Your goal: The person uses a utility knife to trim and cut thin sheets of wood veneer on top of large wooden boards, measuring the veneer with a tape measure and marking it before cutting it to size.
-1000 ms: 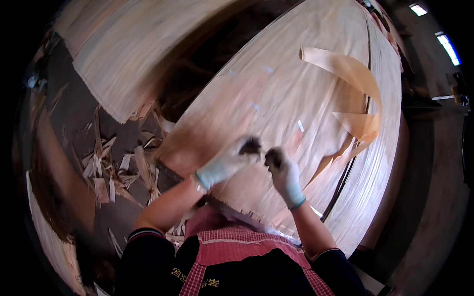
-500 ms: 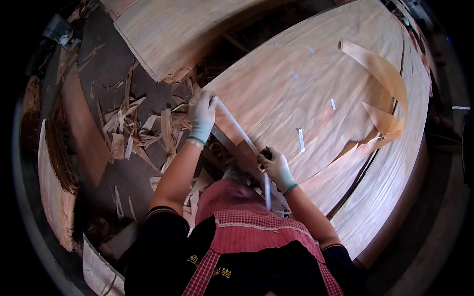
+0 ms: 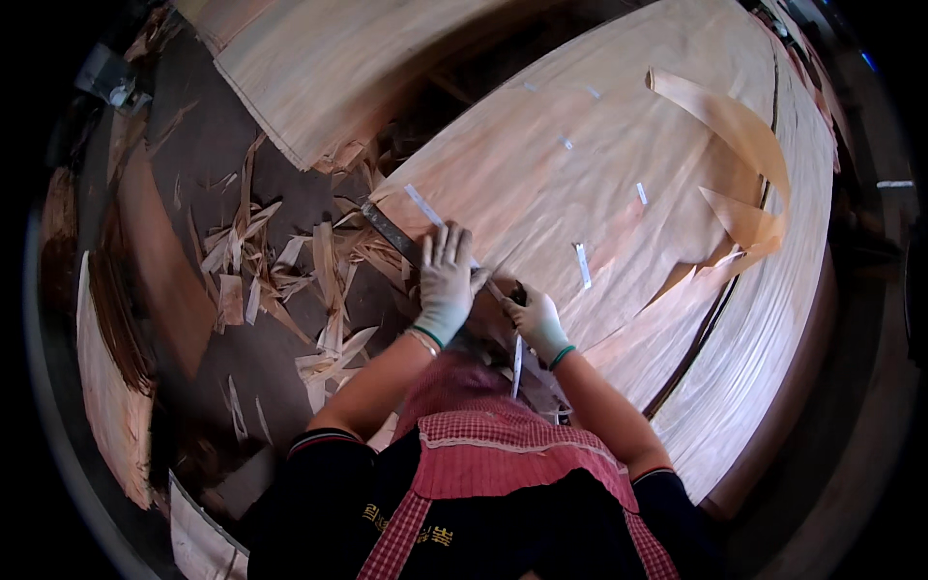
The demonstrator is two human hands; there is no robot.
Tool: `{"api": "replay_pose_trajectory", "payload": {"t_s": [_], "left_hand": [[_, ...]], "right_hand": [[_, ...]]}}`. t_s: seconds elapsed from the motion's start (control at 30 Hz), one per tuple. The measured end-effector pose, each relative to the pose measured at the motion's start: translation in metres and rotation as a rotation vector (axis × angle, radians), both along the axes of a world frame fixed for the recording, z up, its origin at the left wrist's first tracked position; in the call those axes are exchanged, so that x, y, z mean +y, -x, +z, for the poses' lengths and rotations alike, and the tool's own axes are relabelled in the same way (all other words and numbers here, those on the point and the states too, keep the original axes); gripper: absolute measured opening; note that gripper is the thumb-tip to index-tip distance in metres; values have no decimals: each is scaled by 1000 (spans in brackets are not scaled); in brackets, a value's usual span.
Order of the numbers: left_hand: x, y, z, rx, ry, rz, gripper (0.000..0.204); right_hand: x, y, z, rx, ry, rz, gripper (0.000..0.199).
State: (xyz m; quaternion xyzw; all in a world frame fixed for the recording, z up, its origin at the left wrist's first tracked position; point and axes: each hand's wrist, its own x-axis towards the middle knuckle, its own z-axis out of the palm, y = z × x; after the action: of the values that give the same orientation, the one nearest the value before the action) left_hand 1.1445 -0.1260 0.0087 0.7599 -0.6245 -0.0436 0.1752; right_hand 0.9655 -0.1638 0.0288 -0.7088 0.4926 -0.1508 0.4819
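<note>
Veneer sheet (image 3: 619,184), pale and wide, is seen from the head camera spread over a stack of like sheets whose layered edges (image 3: 773,387) curve down the right side. Small white tape strips (image 3: 582,265) are stuck here and there on its surface, and a torn, curled band of veneer (image 3: 735,145) lies across its far right part. A dark straightedge (image 3: 391,232) is laid along the sheet's near left edge. The left hand (image 3: 447,280), in a white glove, is pressed flat with fingers spread on the sheet at the straightedge's near end, nothing being gripped by it. The right hand (image 3: 535,319), also gloved, is closed around a small dark tool (image 3: 517,293) just beside the left hand; the tool's kind cannot be told. A thin white strip (image 3: 517,362) hangs below the right hand. Splintered veneer scraps (image 3: 290,280) are scattered on the dark floor (image 3: 193,193) to the left, and a second pale sheet (image 3: 329,68) lies beyond them at the top. A red checked apron (image 3: 503,454) is worn over dark sleeves at the lower edge.
</note>
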Motion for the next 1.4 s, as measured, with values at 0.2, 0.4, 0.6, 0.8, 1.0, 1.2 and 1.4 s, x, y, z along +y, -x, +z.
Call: {"api": "replay_pose_trajectory", "payload": {"t_s": [0.2, 0.4, 0.6, 0.8, 1.0, 1.2, 1.4], "left_hand": [[-23, 4, 24, 16, -108, -70, 60], [-48, 12, -6, -93, -79, -431, 58], [-75, 3, 22, 16, -5, -246, 38], [-83, -122, 8, 121, 304, 197, 39], [-43, -161, 13, 308, -1, 374, 34], [-50, -104, 61, 99, 265, 158, 13], [-29, -18, 93, 205, 142, -296, 20]], "right_hand": [[-95, 1, 14, 203, -19, 56, 24], [-111, -15, 11, 284, 285, 73, 26], [-164, 56, 44, -23, -282, -164, 24], [-121, 59, 8, -406, -282, -545, 21], [-124, 62, 80, -375, -243, -483, 19], [-82, 3, 87, -259, -435, -287, 20], [-79, -61, 97, -309, -489, -180, 23]]}}
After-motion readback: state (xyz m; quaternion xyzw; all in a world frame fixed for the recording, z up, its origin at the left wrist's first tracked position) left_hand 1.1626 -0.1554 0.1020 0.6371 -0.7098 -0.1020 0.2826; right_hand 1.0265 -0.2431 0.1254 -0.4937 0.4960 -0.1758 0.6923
